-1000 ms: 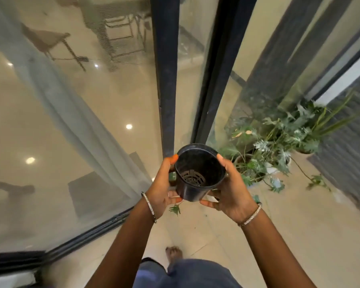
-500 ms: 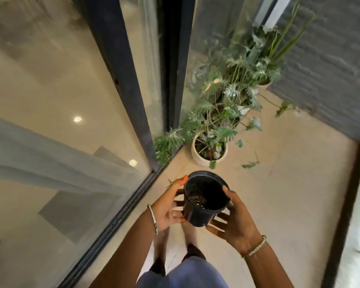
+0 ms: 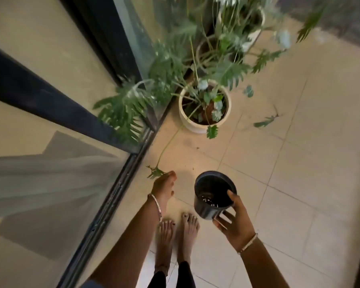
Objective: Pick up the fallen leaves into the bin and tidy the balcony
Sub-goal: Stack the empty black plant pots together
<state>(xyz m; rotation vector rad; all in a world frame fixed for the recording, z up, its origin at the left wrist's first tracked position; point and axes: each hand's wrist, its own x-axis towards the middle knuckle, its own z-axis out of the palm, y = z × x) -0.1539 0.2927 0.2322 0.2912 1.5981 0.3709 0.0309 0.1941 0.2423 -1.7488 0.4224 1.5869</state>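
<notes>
Leaf [image 3: 156, 173] lying on tiles, near side of pot [image 3: 193, 127], not yet picked. L hand [image 3: 164, 189] now leaving bin [image 3: 214, 194], reaching at leaf w/ loose fingers, holding nothing. R hand [image 3: 235, 225] gripping bin alone, also near side of pot. Pickup probably starting.

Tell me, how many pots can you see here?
4. The right hand holds a black pot; a cream pot stands on the tiles; a blurred pot sits behind it, a fourth pot farther back. Foliage may hide more.
</notes>
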